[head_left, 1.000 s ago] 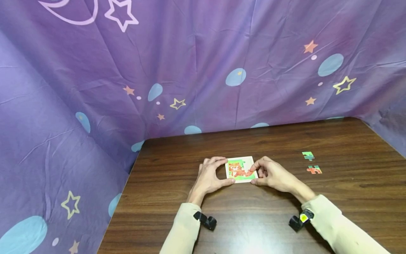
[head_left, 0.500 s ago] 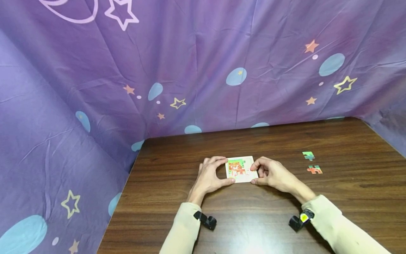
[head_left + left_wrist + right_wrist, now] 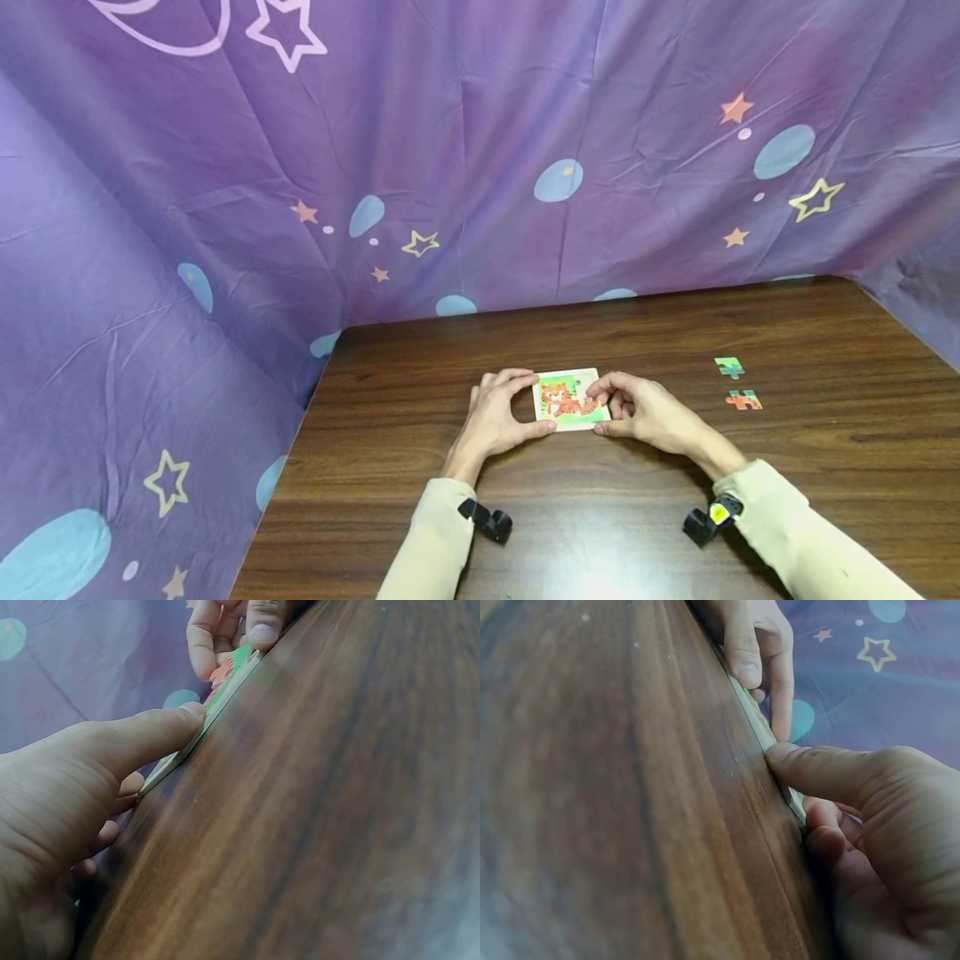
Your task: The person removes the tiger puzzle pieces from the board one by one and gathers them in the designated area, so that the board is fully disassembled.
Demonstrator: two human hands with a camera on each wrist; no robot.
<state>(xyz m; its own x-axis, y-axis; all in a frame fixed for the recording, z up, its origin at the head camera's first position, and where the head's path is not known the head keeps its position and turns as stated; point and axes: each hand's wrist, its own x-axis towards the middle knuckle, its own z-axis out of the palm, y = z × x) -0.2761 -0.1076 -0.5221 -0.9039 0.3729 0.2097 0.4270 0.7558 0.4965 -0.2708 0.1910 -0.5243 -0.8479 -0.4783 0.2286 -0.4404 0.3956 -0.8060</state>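
A small square puzzle board (image 3: 570, 400) with an orange tiger on green lies flat on the dark wooden counter (image 3: 825, 467), caught between both hands. The left hand (image 3: 495, 417) has its grip clamped on the board's left edge, thumb at the near corner and curled fingers over the far one. The right hand (image 3: 645, 412) grips the opposite edge the same way, thumb on the near right corner, forefinger bent down onto the picture. From the left wrist view the board (image 3: 217, 697) shows as a thin slab, the left thumb tip pressed against its edge; from the right wrist view the right thumb meets the board (image 3: 769, 742) likewise, and the fingers hide most of its face.

Well off to the right of the right hand lie two loose pieces, a green piece (image 3: 728, 367) farther back and an orange piece (image 3: 743, 401) just nearer, close together but not touching. Cream sleeves (image 3: 431, 546) cover both forearms, each with a small black wrist camera (image 3: 486, 522). A purple cloth (image 3: 450, 150) printed with stars and blue dots walls the counter in behind and at the left.
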